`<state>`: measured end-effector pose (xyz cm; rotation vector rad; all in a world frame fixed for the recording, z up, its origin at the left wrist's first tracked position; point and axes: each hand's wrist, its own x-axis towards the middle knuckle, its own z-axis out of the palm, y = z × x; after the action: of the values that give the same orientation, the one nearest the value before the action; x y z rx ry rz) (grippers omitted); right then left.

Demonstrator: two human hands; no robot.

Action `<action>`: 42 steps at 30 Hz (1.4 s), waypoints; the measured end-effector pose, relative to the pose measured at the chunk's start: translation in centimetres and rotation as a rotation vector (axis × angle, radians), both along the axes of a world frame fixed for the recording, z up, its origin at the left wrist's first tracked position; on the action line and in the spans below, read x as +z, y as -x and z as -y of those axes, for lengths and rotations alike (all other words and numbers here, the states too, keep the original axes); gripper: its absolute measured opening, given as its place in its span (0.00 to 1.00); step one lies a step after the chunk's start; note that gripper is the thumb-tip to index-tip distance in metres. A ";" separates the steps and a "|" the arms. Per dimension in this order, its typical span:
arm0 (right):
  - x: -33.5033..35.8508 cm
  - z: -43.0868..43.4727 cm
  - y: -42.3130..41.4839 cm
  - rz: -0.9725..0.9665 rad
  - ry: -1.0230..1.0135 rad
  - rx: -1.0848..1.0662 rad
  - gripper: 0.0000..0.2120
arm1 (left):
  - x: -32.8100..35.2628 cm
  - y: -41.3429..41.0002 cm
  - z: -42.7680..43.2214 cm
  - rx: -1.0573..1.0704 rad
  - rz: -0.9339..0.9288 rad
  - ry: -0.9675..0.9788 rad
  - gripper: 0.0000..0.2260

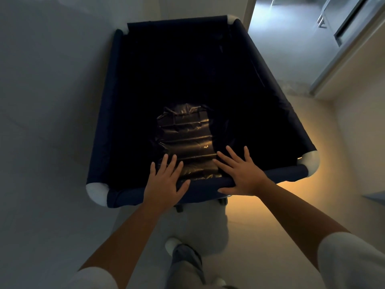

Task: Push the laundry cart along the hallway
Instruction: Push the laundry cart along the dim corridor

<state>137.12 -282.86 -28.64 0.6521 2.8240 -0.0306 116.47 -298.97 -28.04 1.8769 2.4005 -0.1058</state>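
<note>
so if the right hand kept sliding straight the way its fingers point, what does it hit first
The right hand lies flat on the laundry cart's near rim, fingers pointing forward over the open bin. Going straight on, it would probably meet nothing until the dark fabric far wall, though depth is unclear.

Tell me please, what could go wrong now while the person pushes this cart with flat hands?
1. The left hand and right hand lie open on the near rail, not gripping it, so steering may slip.
2. The laundry cart runs close beside the wall on the left; its far corner could scrape.
3. A foot steps near a wheel under the rail and might catch it.
</note>
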 end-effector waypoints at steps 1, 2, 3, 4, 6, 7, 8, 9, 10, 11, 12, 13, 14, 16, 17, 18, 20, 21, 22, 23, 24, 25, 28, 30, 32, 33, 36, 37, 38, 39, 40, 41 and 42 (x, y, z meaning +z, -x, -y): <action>0.0 -0.2 0.6 -0.004 0.007 -0.009 0.43 | 0.1 0.6 -0.3 -0.007 0.011 -0.003 0.33; 0.0 -0.3 1.1 -0.006 0.012 -0.020 0.43 | 0.2 1.2 -0.6 -0.013 0.028 -0.011 0.34; 0.0 -0.4 1.7 -0.005 0.017 -0.030 0.43 | 0.3 1.9 -0.9 -0.017 0.046 -0.017 0.34; 0.1 -0.5 2.3 -0.005 0.019 -0.038 0.43 | 0.3 2.6 -1.2 -0.020 0.052 -0.015 0.33; 0.1 -0.6 3.4 -0.007 0.022 -0.048 0.43 | 0.1 4.0 -1.7 -0.029 0.032 0.000 0.31; 0.1 -0.7 4.1 -0.004 0.021 -0.053 0.44 | 0.0 4.8 -1.9 -0.031 0.025 0.008 0.31; 0.1 -0.9 4.9 -0.002 0.014 -0.061 0.44 | -0.1 5.8 -2.3 -0.033 0.021 0.013 0.32; 0.0 -1.0 5.7 -0.005 0.001 -0.067 0.44 | -0.1 6.8 -2.6 -0.036 0.014 0.018 0.33; 0.0 -1.2 6.6 -0.007 -0.007 -0.072 0.44 | -0.1 7.8 -3.0 -0.040 0.008 0.024 0.35; 0.1 -1.3 7.5 -0.007 -0.004 -0.078 0.44 | 0.0 8.8 -3.5 -0.044 0.005 0.030 0.35; 0.1 -1.5 8.3 -0.006 0.001 -0.086 0.44 | 0.0 9.7 -3.8 -0.050 0.006 0.032 0.35; 0.1 -1.7 9.1 -0.006 0.001 -0.097 0.44 | -0.1 10.7 -4.2 -0.057 0.007 0.030 0.33; 0.1 -1.9 9.9 -0.007 -0.003 -0.107 0.44 | 0.0 11.6 -4.6 -0.067 0.015 0.029 0.31; 0.1 -2.3 11.4 -0.020 -0.005 -0.124 0.43 | 0.0 13.3 -5.3 -0.085 0.046 0.019 0.32; 0.0 -2.5 12.1 -0.028 -0.007 -0.132 0.43 | 0.0 14.1 -5.7 -0.094 0.056 0.007 0.34; -0.1 -2.6 12.7 -0.035 -0.007 -0.138 0.43 | 0.1 14.8 -6.1 -0.104 0.056 -0.003 0.35; -0.2 -3.0 13.9 -0.051 -0.002 -0.143 0.43 | 0.0 16.3 -6.7 -0.119 0.044 -0.007 0.34; -0.1 -3.1 14.6 -0.057 -0.002 -0.145 0.43 | -0.1 17.0 -7.0 -0.121 0.034 -0.004 0.32; -0.1 -3.3 15.2 -0.060 -0.001 -0.148 0.43 | -0.1 17.8 -7.3 -0.123 0.024 0.001 0.30; 0.0 -3.5 15.8 -0.059 0.000 -0.153 0.43 | -0.2 18.5 -7.6 -0.128 0.019 0.005 0.29; 0.1 -3.7 16.4 -0.056 0.001 -0.161 0.43 | -0.3 19.2 -8.0 -0.135 0.016 0.005 0.29; 0.1 -4.0 17.0 -0.055 -0.002 -0.166 0.43 | -0.3 19.8 -8.3 -0.142 0.017 0.003 0.29; 0.1 -4.7 18.8 -0.054 -0.015 -0.174 0.43 | 0.0 21.8 -9.5 -0.160 0.049 -0.002 0.35; 0.2 -5.0 19.7 -0.054 -0.022 -0.173 0.43 | 0.1 22.7 -10.1 -0.173 0.055 -0.008 0.36; 0.2 -5.6 21.0 -0.059 -0.021 -0.184 0.43 | 0.1 24.2 -10.9 -0.180 0.070 -0.010 0.36; 0.3 -5.9 21.8 -0.068 -0.022 -0.191 0.43 | 0.1 25.0 -11.4 -0.187 0.076 -0.015 0.36; 0.3 -6.8 24.0 -0.088 -0.023 -0.192 0.41 | 0.1 27.5 -12.9 -0.211 0.088 -0.019 0.40; 0.3 -7.2 24.7 -0.092 -0.018 -0.195 0.41 | 0.2 28.2 -13.4 -0.213 0.089 -0.015 0.41; 0.3 -7.6 25.4 -0.097 -0.020 -0.203 0.41 | 0.3 29.0 -14.0 -0.211 0.078 -0.011 0.41; 0.4 -8.0 26.1 -0.101 -0.026 -0.210 0.41 | 0.3 29.8 -14.6 -0.211 0.064 -0.005 0.40; 0.4 -8.3 26.9 -0.108 -0.027 -0.213 0.41 | 0.3 30.6 -15.1 -0.216 0.056 0.008 0.39; 0.4 -8.7 27.7 -0.117 -0.023 -0.217 0.41 | 0.3 31.5 -15.7 -0.224 0.055 0.023 0.39; 0.4 -9.0 28.4 -0.123 -0.020 -0.222 0.41 | 0.2 32.3 -16.2 -0.231 0.052 0.029 0.38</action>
<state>108.71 -273.84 -28.26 0.9975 2.8557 -0.0837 84.17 -282.76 -27.81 2.1085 2.1302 -0.1058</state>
